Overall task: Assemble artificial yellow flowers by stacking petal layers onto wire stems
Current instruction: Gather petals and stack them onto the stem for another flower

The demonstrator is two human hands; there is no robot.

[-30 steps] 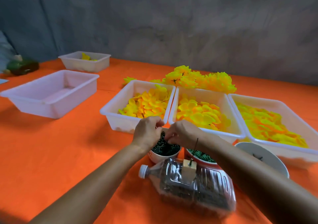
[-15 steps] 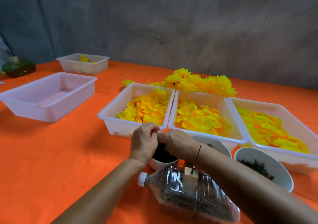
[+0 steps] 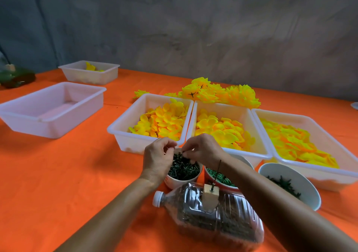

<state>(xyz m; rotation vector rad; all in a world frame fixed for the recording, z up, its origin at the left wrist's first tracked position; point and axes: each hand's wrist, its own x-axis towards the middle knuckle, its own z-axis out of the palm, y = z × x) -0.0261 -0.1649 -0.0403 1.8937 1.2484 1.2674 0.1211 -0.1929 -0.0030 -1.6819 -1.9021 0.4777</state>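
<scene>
Both hands meet over the cup of dark green stems (image 3: 183, 169); left hand (image 3: 157, 159) and right hand (image 3: 203, 151) each pinch something tiny, probably one stem. Tip: separate a single piece before lifting.

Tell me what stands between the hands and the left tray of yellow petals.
Nothing visible. Both hands, left and right, hover over the cup of dark green pieces, and the left petal tray sits just beyond them, its top open.
</scene>
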